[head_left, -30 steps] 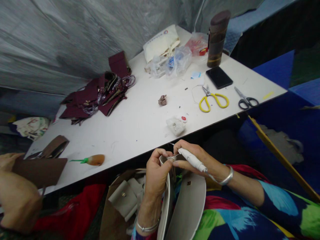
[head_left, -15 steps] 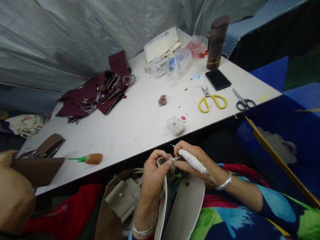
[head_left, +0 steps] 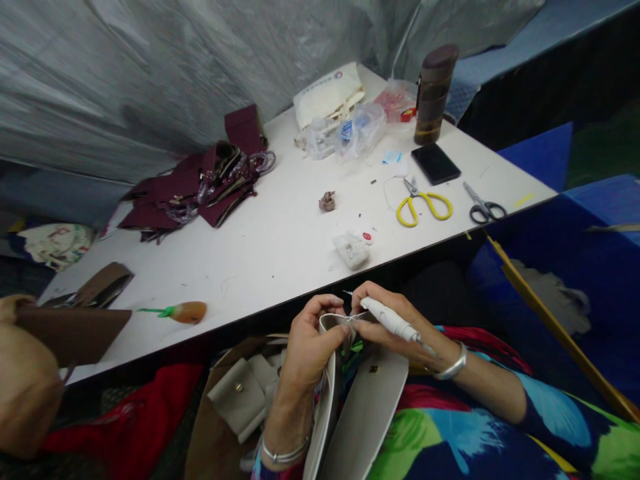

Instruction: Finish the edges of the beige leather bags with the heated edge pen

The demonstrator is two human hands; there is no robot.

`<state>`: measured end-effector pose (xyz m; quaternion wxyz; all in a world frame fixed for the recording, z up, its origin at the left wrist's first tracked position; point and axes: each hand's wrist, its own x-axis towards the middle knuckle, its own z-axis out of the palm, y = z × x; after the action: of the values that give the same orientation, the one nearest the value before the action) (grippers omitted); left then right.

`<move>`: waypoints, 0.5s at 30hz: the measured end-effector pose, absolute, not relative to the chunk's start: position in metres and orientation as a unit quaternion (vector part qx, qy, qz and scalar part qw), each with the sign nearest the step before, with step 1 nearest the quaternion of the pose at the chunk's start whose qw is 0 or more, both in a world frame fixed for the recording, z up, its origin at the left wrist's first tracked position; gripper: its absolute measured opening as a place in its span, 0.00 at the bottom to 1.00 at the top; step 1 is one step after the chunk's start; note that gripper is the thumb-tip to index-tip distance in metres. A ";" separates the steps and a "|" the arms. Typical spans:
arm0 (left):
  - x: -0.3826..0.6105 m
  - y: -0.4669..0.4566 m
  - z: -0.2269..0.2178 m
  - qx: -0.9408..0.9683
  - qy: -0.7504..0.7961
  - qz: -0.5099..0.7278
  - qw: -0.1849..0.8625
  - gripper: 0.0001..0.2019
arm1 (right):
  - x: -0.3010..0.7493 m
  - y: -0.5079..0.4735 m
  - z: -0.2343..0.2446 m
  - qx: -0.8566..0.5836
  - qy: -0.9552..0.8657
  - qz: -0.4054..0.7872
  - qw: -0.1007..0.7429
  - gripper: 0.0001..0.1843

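On my lap is a beige handbag [head_left: 367,410] with its flap hanging down and a small metal fitting on it. My left hand [head_left: 313,340] is closed on the bag's upper edge, thumb and fingers pinching it. My right hand [head_left: 387,320] is closed around an awl-like tool [head_left: 393,321] whose handle is wrapped in white; a thin point shows past the fingers. White thread [head_left: 351,319] crosses the bag edge between both hands. The fingertips partly hide the stitching spot.
On the white table [head_left: 280,247] lie yellow-handled scissors [head_left: 424,201], black-handled scissors [head_left: 486,205], a phone [head_left: 435,164], a bottle [head_left: 436,93], a glue bottle [head_left: 187,311] and maroon bag pieces [head_left: 200,180]. At left, another person's hand [head_left: 25,387] holds a brown piece [head_left: 75,330]. Beige pouches [head_left: 240,397] fill a box below.
The view has shifted slightly. My hands stay at the bag edge, with a little more space between the fingertips. The other person's hand at left has moved slightly left.
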<state>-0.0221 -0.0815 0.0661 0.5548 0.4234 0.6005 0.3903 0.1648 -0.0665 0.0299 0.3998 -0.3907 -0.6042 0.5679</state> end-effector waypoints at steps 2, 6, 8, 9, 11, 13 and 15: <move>-0.019 -0.083 0.066 0.421 0.596 0.393 0.560 0.19 | 0.167 -0.069 0.031 -0.386 -0.603 0.571 0.401 0.08; -0.012 -0.085 0.069 0.410 0.594 0.397 0.567 0.20 | 0.171 -0.074 0.031 -0.387 -0.597 0.566 0.416 0.06; -0.010 -0.085 0.069 0.403 0.594 0.400 0.569 0.20 | 0.172 -0.076 0.031 -0.384 -0.599 0.559 0.427 0.06; -0.010 -0.086 0.069 0.400 0.593 0.403 0.570 0.21 | 0.172 -0.077 0.031 -0.384 -0.601 0.553 0.431 0.06; -0.009 -0.086 0.069 0.393 0.592 0.410 0.573 0.21 | 0.173 -0.078 0.033 -0.382 -0.609 0.542 0.434 0.05; -0.009 -0.087 0.069 0.385 0.589 0.414 0.577 0.21 | 0.174 -0.079 0.035 -0.376 -0.619 0.539 0.430 0.03; -0.009 -0.087 0.069 0.379 0.588 0.415 0.582 0.21 | 0.175 -0.080 0.037 -0.369 -0.625 0.541 0.425 0.03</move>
<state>-0.0089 -0.0874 0.0692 0.5821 0.3792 0.5876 0.4148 0.1749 -0.0797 0.0369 0.4248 -0.3691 -0.6250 0.5410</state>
